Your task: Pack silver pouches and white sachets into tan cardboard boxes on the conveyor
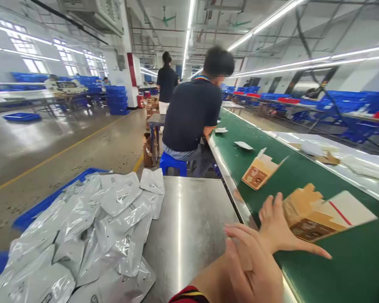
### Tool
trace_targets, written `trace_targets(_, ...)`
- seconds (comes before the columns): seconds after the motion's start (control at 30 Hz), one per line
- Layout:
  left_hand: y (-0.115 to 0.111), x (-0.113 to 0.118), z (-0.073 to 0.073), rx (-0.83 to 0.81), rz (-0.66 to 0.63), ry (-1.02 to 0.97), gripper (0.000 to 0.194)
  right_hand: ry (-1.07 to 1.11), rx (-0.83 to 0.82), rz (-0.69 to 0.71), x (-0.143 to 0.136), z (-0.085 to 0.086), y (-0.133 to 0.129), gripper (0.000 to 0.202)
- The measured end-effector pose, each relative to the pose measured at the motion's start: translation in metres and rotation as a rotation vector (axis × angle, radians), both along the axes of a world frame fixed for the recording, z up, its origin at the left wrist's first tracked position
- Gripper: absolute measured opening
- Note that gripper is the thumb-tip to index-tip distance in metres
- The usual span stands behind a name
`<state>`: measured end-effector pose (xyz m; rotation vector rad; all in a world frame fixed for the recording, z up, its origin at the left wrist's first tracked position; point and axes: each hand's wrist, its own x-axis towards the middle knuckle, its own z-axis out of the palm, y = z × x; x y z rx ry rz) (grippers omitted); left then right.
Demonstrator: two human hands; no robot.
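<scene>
Head view: both hands low right, over the edge where steel table [189, 219] meets green belt [303, 176]. Left hand [255, 269] is nearest the camera, fingers flat and together, released, holding nothing; red-trimmed sleeve cuff [189, 294] at the wrist. Right hand [276, 227] sits just beyond it, fingers spread wide, released, fingertips touching or just beside the near box [316, 214]; contact is blurred, cannot tell for sure. Near box is brown cardboard with open flaps and a white flap with a red line, lying tilted on the belt. Second box [260, 170], same kind, flaps open, lies further up the belt, well apart from the hands. Small white packets [243, 145] lie further along the belt.

Pile of silver pouches [91, 235] covers the left part of the table, spilling over a blue tray [47, 202]. White side shelf [350, 160] beyond the belt carries cardboard scraps and plastic bags.

Co-worker in dark shirt [192, 113] sits on a blue stool [173, 163] beside the belt, back to camera. Another person [166, 82] stands further back. Blue crates [116, 100] stacked at left.
</scene>
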<state>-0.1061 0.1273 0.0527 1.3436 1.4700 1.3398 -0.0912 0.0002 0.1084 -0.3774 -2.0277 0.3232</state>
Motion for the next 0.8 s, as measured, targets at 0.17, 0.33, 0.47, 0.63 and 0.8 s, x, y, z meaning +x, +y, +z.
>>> trace_targets(0.17, 0.012, 0.005, -0.005, -0.026, -0.082, -0.011, 0.147, -0.26, -0.093, 0.376, -0.078, 0.014, -0.013, 0.022)
trace_targets(0.33, 0.016, 0.0, -0.016, 0.103, -0.113, -0.011, 0.135, -0.528, -0.11, 0.47, -0.158, 0.019, -0.008, 0.039)
trace_targets(0.47, 0.014, 0.001, -0.016, 0.073, -0.111, -0.016, 0.114, -0.655, -0.152, 0.336, -0.21, 0.02, 0.029, 0.051)
trace_targets(0.63, 0.01, 0.006, -0.015, 0.11, -0.098, -0.063, 0.081, -0.785, -0.163, 0.408, -0.249, -0.015, 0.07, 0.081)
trace_targets(0.8, 0.009, 0.009, -0.018, 0.114, -0.15, -0.086, 0.074, -0.895, -0.16, 0.528, -0.256, -0.053, 0.074, 0.063)
